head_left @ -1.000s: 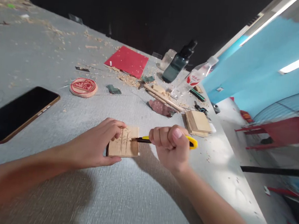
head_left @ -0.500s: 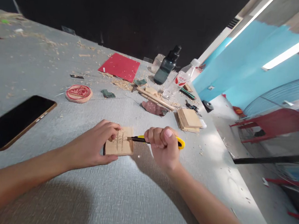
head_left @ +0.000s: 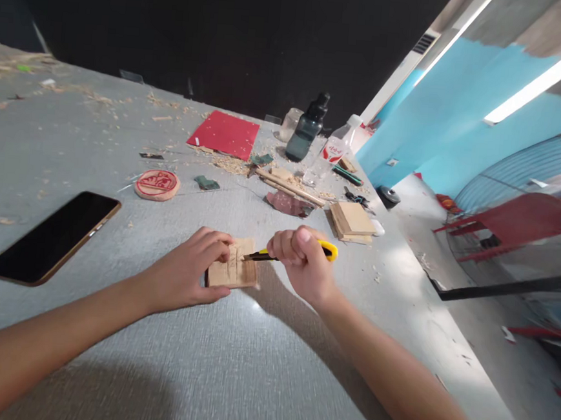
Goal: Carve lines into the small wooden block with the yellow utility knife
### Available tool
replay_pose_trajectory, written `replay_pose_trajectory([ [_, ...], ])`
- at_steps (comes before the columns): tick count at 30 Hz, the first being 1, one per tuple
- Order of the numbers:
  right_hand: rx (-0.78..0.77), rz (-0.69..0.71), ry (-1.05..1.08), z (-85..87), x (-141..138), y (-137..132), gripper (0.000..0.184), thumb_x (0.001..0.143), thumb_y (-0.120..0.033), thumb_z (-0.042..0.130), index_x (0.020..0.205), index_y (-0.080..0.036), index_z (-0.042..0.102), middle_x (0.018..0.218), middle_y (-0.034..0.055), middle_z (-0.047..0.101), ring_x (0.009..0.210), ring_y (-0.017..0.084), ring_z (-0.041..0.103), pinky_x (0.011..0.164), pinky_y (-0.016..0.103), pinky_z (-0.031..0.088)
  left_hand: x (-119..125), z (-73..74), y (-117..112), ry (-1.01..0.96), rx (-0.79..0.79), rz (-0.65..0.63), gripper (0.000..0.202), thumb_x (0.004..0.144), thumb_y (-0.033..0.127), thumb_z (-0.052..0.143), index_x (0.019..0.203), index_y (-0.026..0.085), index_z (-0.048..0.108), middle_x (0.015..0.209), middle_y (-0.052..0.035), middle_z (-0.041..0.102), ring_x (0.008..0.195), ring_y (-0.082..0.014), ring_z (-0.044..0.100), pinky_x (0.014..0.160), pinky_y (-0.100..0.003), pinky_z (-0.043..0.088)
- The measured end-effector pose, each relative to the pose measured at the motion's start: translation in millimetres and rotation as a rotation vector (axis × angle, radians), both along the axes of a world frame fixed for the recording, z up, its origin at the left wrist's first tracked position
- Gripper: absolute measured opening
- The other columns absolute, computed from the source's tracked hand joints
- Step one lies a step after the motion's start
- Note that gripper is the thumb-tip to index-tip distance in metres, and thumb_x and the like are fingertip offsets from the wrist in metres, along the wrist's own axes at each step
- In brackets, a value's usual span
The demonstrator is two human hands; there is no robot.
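A small square wooden block (head_left: 237,272) with cut grooves lies on the grey table (head_left: 249,363). My left hand (head_left: 185,274) is closed around the block's left side, thumb at the near edge and fingers on top. My right hand (head_left: 300,263) is a fist wrapped round a yellow and black utility knife (head_left: 328,249). The knife's tip rests on the block's upper right part.
A black phone (head_left: 55,236) lies at the left. Further back are a round red-carved disc (head_left: 157,183), a red sheet (head_left: 224,134), wood shavings, sticks, a dark bottle (head_left: 307,129), a clear bottle (head_left: 331,154) and a stack of wooden squares (head_left: 351,221). The table's edge runs along the right.
The camera has shifted, so the scene sits a little differently. Both hands stay on the block and the knife; the blade tip has moved slightly across the block.
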State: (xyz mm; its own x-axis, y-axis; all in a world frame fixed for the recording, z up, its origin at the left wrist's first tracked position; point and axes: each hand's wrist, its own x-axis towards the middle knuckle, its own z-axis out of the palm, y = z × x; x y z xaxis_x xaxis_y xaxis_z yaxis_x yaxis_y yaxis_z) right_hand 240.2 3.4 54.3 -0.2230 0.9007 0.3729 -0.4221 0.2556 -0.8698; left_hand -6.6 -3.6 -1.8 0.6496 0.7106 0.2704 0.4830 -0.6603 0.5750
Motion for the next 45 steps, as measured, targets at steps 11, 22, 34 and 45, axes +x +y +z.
replay_pose_trajectory([
  [11,-0.028,0.602,-0.075,16.8,-30.2,59.8,0.061,0.097,-0.046,0.071,0.051,-0.024,0.038,0.043,-0.0102,0.029,0.039,0.007,0.027,0.042,0.024,0.029,2.6,-2.6,-2.4,-0.097,-0.135,0.114,0.076,0.078,0.037,0.089,0.143,0.027,0.050,0.134,-0.0112,0.063,0.123,-0.0316,0.064,0.102,-0.051,0.058],
  [22,-0.162,0.702,-0.335,37.9,-33.6,55.7,0.052,0.101,-0.048,0.072,0.060,-0.024,0.053,0.055,-0.0055,0.043,0.048,0.010,0.034,0.044,0.026,0.030,-0.8,-7.9,-5.9,-0.046,-0.131,0.073,0.080,0.084,0.033,0.084,0.151,0.029,0.039,0.135,-0.0083,0.064,0.125,-0.0331,0.064,0.099,-0.048,0.062],
  [34,-0.235,0.564,-0.200,38.8,-37.4,54.1,0.053,0.105,-0.033,0.065,0.057,-0.022,0.043,0.055,-0.0083,0.038,0.047,0.007,0.028,0.048,0.027,0.029,-2.1,-8.1,-8.8,-0.016,-0.137,0.124,0.085,0.083,0.039,0.087,0.152,0.034,0.038,0.134,-0.0095,0.064,0.123,-0.0346,0.065,0.097,-0.050,0.062],
  [45,-0.192,0.572,-0.172,28.6,-34.2,66.4,0.049,0.105,-0.026,0.058,0.059,-0.023,0.042,0.052,-0.0090,0.034,0.045,0.008,0.027,0.047,0.029,0.024,-0.3,-2.7,-6.8,-0.029,-0.073,0.099,0.078,0.086,0.036,0.086,0.149,0.030,0.041,0.134,-0.0101,0.065,0.124,-0.0321,0.064,0.097,-0.046,0.062],
])
